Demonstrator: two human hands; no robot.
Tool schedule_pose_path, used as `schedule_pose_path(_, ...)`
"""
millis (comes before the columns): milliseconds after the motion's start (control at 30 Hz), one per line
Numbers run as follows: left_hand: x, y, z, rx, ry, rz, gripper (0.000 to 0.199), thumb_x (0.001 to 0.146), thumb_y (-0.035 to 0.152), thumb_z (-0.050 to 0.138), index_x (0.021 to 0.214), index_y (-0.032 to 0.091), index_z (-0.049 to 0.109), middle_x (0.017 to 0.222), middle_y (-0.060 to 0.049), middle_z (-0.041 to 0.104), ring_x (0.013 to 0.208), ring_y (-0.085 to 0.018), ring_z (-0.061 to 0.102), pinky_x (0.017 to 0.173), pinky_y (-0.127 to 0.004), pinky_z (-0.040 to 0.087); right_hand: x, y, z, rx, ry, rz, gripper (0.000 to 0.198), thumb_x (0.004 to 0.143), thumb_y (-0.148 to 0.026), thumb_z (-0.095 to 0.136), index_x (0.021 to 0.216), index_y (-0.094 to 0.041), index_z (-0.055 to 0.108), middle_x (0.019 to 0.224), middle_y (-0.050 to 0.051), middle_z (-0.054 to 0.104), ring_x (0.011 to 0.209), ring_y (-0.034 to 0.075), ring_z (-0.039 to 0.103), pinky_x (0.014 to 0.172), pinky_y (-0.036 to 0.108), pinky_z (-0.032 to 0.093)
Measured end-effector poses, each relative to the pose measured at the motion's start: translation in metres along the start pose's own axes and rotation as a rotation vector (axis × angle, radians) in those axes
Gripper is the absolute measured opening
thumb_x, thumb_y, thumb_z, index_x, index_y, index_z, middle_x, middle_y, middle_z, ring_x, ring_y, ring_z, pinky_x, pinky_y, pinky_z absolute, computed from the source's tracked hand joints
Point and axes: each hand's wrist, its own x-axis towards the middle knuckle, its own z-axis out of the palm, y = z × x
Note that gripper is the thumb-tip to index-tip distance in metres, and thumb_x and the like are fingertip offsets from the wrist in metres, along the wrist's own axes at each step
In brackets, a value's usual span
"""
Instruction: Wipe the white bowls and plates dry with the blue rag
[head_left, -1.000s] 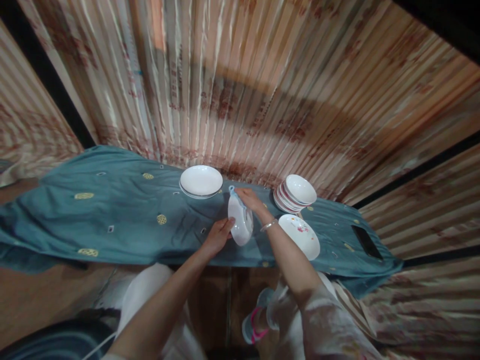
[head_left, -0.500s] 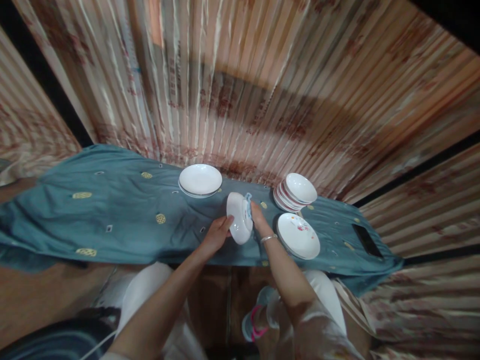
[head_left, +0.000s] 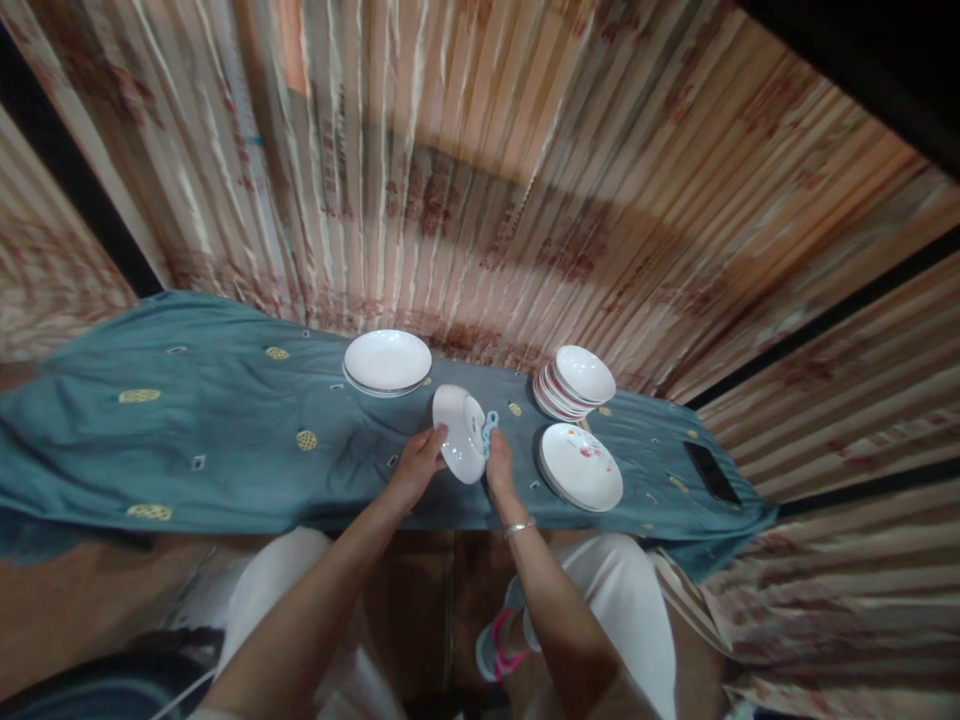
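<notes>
A white bowl (head_left: 454,437) is tilted on its side above the table, its underside turned toward the right. My left hand (head_left: 421,462) grips its rim from the left, fingers closed. My right hand (head_left: 499,468), with a bracelet at the wrist, is closed on a light blue cloth (head_left: 490,430) at the bowl's base side. To the right lies a stack of flower-patterned plates (head_left: 581,466). Behind it stands a stack of white bowls (head_left: 576,382) with red bands. White plates (head_left: 388,360) are stacked at the back, left of the held bowl.
A teal patterned cloth (head_left: 240,430) covers the long table. A black phone (head_left: 712,472) lies near its right end. Pleated curtains (head_left: 450,200) hang behind and at the sides, with dark posts (head_left: 97,190) in front. My knees are under the front edge.
My right hand and the cloth have shifted lower along the bowl's underside. The bowl has turned slightly. The whole view has drifted, so the table's things sit a little further left.
</notes>
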Motion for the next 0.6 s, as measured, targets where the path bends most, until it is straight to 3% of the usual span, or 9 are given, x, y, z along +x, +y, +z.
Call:
schedule_pose_path(267, -0.001, 0.002, 0.002, -0.075, 0.031, 0.004, 0.062, 0.046, 0.065, 0.08, 0.074, 0.012, 0.066, 0.075, -0.011, 0.072, 0.082, -0.027, 0.07, 0.074, -0.04, 0.057, -0.034, -0.01, 0.013, -0.097, 0.119, 0.101, 0.079, 0.095, -0.06, 0.005, 0.139, -0.009, 0.047, 0.132, 0.018, 0.06, 0.125, 0.023, 0.054, 0.104, 0.04, 0.042)
schedule_pose_path(467, -0.001, 0.003, 0.003, -0.101, 0.036, -0.003, 0.061, 0.046, 0.063, 0.081, 0.075, 0.012, 0.066, 0.074, -0.01, 0.073, 0.081, -0.027, 0.07, 0.074, -0.039, 0.056, -0.07, -0.025, 0.022, -0.1, 0.13, 0.014, 0.07, 0.099, -0.056, 0.021, 0.153, -0.011, 0.021, 0.157, 0.019, 0.027, 0.148, 0.022, 0.022, 0.117, 0.046, 0.024)
schedule_pose_path(600, -0.002, 0.004, 0.003, -0.116, 0.024, 0.002, 0.06, 0.046, 0.063, 0.081, 0.076, 0.013, 0.066, 0.072, -0.008, 0.072, 0.076, -0.025, 0.069, 0.072, -0.037, 0.055, -0.093, -0.036, 0.026, -0.168, 0.097, -0.022, 0.071, 0.099, -0.052, 0.029, 0.154, -0.011, 0.012, 0.161, 0.021, 0.012, 0.151, 0.026, 0.006, 0.117, 0.053, 0.021)
